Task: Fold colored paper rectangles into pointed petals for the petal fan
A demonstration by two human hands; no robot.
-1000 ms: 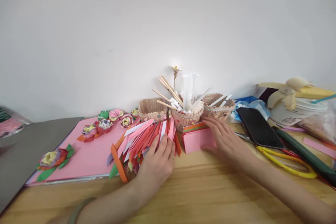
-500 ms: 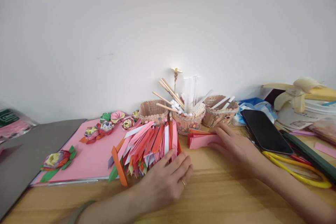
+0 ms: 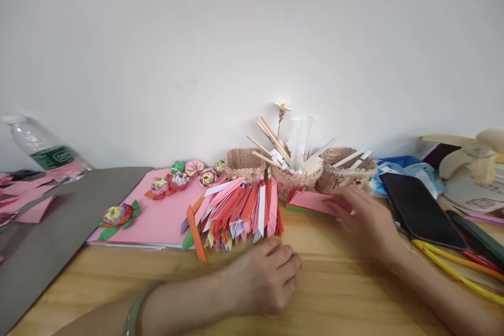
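Observation:
My left hand rests low over the wooden table, fingers curled in and a ring on one. No paper shows in it. Just beyond its knuckles lies a fanned bundle of folded paper strips in pink, red, orange, white and other colours. My right hand, slightly blurred, pinches the right end of a small stack of folded paper pieces. That stack has pink on top, with red and green edges showing, and lies in front of the baskets.
Behind stand woven baskets with sticks and clear tubes. Paper flowers lie on a pink sheet at left. A bottle leans beyond a grey board. Rightward are a phone and yellow-handled scissors.
The view has turned left, bringing the bottle in. My left hand has drawn back from the bundle and curled. At my right hand, the paper stack now lies flatter, its green edge visible.

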